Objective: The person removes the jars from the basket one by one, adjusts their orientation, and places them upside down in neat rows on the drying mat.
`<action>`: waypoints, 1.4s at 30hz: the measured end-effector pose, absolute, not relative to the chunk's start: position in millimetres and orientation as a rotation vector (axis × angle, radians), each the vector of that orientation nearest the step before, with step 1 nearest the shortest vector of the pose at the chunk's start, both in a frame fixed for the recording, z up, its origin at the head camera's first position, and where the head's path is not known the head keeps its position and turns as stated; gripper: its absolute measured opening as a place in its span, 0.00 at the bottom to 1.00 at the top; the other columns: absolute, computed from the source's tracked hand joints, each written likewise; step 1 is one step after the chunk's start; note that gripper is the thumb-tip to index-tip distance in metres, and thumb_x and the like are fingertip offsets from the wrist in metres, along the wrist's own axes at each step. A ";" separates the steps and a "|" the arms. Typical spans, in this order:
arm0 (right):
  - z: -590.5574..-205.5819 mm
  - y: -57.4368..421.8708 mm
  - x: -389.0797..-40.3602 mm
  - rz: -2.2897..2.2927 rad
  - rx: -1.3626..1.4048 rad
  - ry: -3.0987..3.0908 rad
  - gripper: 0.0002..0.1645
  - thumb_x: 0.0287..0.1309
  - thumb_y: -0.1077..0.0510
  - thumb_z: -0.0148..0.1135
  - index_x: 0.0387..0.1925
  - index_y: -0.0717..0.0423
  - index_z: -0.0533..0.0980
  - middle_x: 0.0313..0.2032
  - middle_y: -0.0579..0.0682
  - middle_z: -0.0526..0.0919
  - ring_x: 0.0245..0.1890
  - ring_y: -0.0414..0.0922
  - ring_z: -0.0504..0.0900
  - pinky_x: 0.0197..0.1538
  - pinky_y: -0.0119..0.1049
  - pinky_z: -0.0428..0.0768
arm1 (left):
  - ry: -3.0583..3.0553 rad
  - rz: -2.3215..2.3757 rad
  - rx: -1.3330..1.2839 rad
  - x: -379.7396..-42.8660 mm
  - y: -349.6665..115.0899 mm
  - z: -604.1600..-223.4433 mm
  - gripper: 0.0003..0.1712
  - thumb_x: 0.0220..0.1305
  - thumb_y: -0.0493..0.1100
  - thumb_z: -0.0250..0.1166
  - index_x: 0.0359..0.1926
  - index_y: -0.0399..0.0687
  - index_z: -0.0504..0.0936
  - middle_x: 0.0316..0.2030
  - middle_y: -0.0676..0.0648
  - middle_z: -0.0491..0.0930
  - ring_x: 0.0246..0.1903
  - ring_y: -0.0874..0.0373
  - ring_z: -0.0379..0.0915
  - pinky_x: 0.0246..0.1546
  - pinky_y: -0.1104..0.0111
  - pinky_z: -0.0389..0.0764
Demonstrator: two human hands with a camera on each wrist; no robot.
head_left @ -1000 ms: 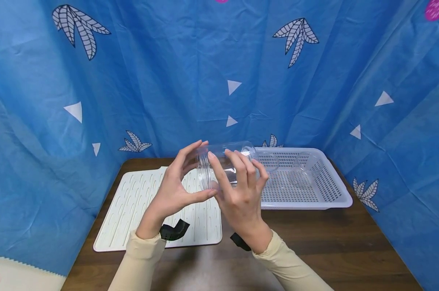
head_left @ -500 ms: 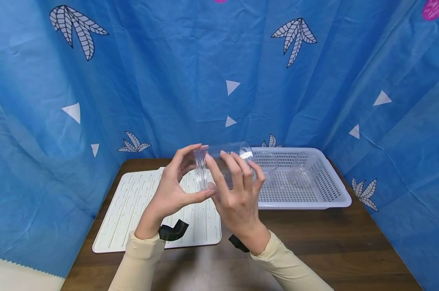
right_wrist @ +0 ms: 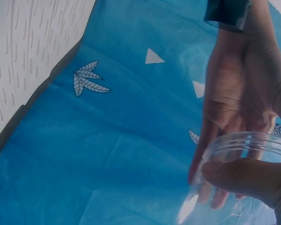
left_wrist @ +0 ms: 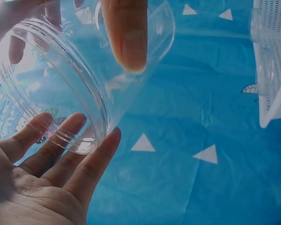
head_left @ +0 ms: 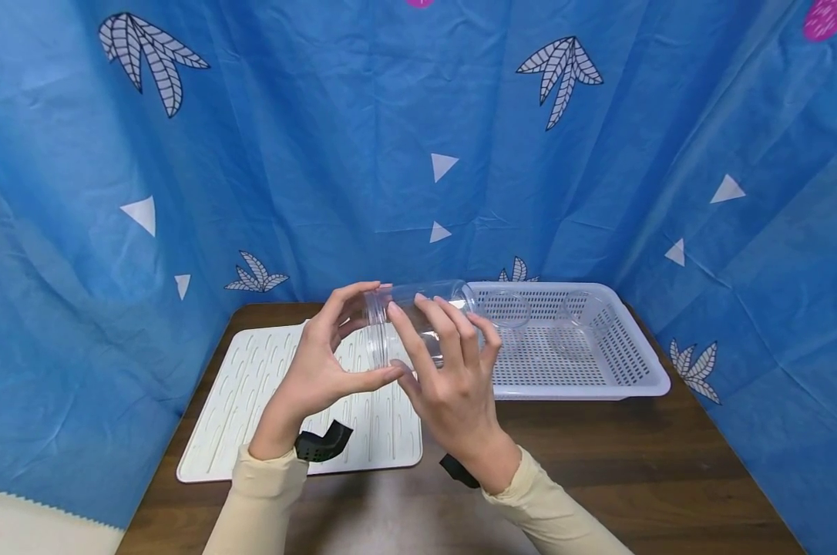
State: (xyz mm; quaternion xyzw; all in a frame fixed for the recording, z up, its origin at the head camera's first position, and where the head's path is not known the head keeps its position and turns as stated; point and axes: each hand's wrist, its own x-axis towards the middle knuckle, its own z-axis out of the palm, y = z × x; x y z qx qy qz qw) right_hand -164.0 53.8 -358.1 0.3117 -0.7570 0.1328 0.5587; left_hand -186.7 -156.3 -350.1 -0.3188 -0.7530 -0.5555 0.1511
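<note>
A clear, threaded jar [head_left: 408, 293] is held in the air on its side, its mouth toward the left. My left hand [head_left: 314, 370] grips the threaded rim, thumb below and fingers on the far side. Around the jar's body curls my right hand [head_left: 453, 385]. The left wrist view looks into the open mouth of the jar [left_wrist: 70, 84], with left-hand fingers behind the rim. Seen from the right wrist, a thumb [right_wrist: 239, 176] lies across the jar just under its threads.
A white ridged mat [head_left: 252, 401] lies on the left of the brown wooden table [head_left: 599, 462]. At the back right stands a white perforated basket [head_left: 640, 378] holding clear round containers [head_left: 578, 331]. A blue patterned curtain [head_left: 363, 154] surrounds the table.
Both hands and the jar have shifted slightly left and down. The hold on the jar looks much the same, and the mat and basket stay put.
</note>
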 end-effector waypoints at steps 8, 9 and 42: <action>-338.0 68.5 -142.5 0.394 0.869 -1.938 0.54 0.43 0.53 0.91 0.73 0.54 0.78 0.69 0.62 0.77 0.67 0.61 0.76 0.63 0.61 0.72 | -2.161 -1.620 -0.939 -184.6 -161.1 -352.5 0.58 0.51 0.34 0.88 0.79 0.57 0.69 0.74 0.52 0.75 0.72 0.52 0.73 0.71 0.61 0.76; -334.5 71.7 -140.0 0.437 0.896 -1.952 0.55 0.42 0.53 0.92 0.73 0.55 0.77 0.70 0.62 0.76 0.68 0.61 0.75 0.64 0.61 0.72 | -2.157 -1.631 -0.941 -184.5 -162.0 -352.5 0.58 0.51 0.33 0.87 0.79 0.57 0.69 0.74 0.52 0.75 0.72 0.52 0.73 0.71 0.61 0.76; -330.3 135.4 -165.8 1.864 1.048 -2.106 0.73 0.40 0.77 0.87 0.85 0.49 0.61 0.83 0.49 0.64 0.80 0.53 0.65 0.74 0.49 0.76 | -2.146 -1.840 -1.007 -176.7 -178.9 -349.5 0.57 0.51 0.32 0.83 0.80 0.55 0.68 0.76 0.49 0.73 0.77 0.47 0.66 0.70 0.60 0.75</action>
